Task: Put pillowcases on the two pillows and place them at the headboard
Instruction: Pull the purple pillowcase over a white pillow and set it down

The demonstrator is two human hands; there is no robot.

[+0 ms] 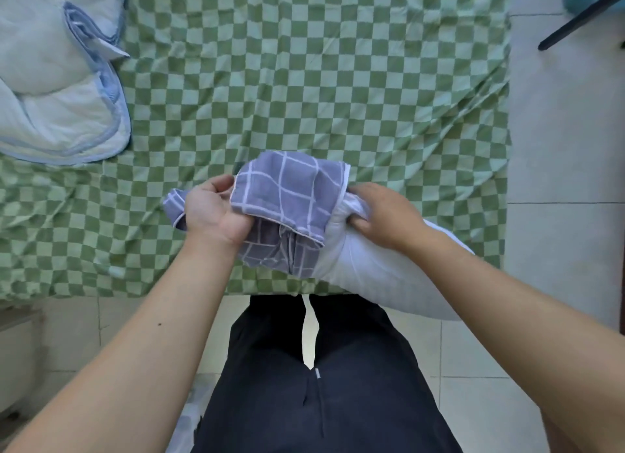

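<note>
At the centre of the frame, the left hand [211, 211] curls its fingers round the bunched mouth of a blue-grey cotton pillowcase with a white grid pattern [287, 195]. The right hand [382, 216] pinches the end of a plump white pillow [382, 266], pressing it toward that opening. Only the pillow's tip sits at the mouth; the rest trails toward the lower right over the bed edge.

The likely trouble, as I judge it, is the gathered cloth folding over itself so the corner catches on a hem rather than entering, or the overhanging pillow sliding off and dragging free.

The green-and-white checked bedsheet [304, 80] lies rumpled beneath. A pale blue quilted duvet [57, 80] is heaped at upper left. A dark furniture leg [581, 16] crosses the upper right, over pale floor tiles [561, 182]. Nothing stands between the hands and the open sheet beyond.
</note>
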